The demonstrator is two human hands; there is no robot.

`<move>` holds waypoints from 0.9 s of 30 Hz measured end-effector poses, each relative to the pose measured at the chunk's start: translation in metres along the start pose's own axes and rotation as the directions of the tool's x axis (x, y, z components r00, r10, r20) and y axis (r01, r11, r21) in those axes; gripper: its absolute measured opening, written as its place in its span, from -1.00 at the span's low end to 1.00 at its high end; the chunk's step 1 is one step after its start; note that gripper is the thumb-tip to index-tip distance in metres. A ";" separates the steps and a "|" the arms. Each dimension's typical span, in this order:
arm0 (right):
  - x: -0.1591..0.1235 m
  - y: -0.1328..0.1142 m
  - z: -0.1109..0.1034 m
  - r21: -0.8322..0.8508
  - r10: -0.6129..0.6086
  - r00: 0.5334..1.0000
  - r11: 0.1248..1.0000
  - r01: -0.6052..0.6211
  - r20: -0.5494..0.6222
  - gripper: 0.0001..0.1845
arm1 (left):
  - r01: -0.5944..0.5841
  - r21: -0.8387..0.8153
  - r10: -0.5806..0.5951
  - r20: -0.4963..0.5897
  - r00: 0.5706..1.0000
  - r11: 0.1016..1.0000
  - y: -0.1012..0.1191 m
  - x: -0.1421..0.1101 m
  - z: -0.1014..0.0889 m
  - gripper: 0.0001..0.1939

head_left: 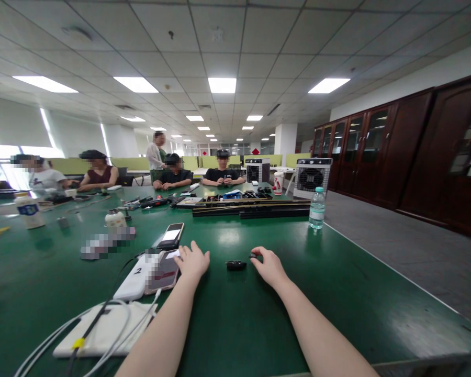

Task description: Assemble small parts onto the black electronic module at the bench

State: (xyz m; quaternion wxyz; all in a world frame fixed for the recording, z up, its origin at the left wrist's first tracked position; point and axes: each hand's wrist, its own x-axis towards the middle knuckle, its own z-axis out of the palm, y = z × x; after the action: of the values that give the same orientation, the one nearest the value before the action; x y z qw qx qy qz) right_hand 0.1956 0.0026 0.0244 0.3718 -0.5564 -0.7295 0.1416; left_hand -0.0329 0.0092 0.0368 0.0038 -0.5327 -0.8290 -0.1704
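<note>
On the green table, a small black object lies between my two hands; its exact kind is too small to make out. Just right of it, my right hand pinches a small dark piece between thumb and fingertips. My left hand hovers or rests to the left with fingers spread and nothing in it. Its fingertips come close to a phone lying flat, with a white power bank marked 2 alongside. Behind that lies another phone.
A water bottle stands at the right edge. Long black bars lie across the table ahead, with tools and small parts behind. Cables cross a white flat box at front left. A white jar stands at left. Several people sit beyond.
</note>
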 end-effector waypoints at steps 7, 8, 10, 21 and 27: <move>0.002 0.006 0.002 -0.014 0.055 0.998 0.998 -0.055 -0.008 -0.78 | -0.376 -0.222 0.411 0.141 0.901 0.900 0.027 -0.026 0.020 -0.37; 0.003 0.007 0.002 -0.010 0.065 0.998 0.998 -0.065 -0.009 -0.77 | -0.407 -0.252 0.449 0.142 0.882 0.878 0.026 -0.027 0.021 -0.37; 0.004 0.010 0.002 0.001 0.085 0.996 0.996 -0.085 -0.016 -0.76 | -0.469 -0.290 0.525 0.156 0.837 0.834 0.022 -0.029 0.021 -0.40; 0.010 0.024 -0.005 -0.002 0.115 0.982 0.993 -0.117 -0.147 -0.76 | -0.511 -0.250 0.552 0.130 0.824 0.822 0.013 -0.030 0.025 -0.46; 0.012 0.025 -0.010 0.006 0.088 0.975 0.996 -0.088 -0.202 -0.73 | -0.518 -0.301 0.566 0.100 0.818 0.801 0.016 -0.029 0.027 -0.60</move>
State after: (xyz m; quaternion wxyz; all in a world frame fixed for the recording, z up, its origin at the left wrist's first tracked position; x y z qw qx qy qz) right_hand 0.2189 0.0196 0.0204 0.4365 -0.6001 -0.6628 0.0998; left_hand -0.0013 -0.0026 0.0100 -0.0943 -0.7573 -0.6079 -0.2191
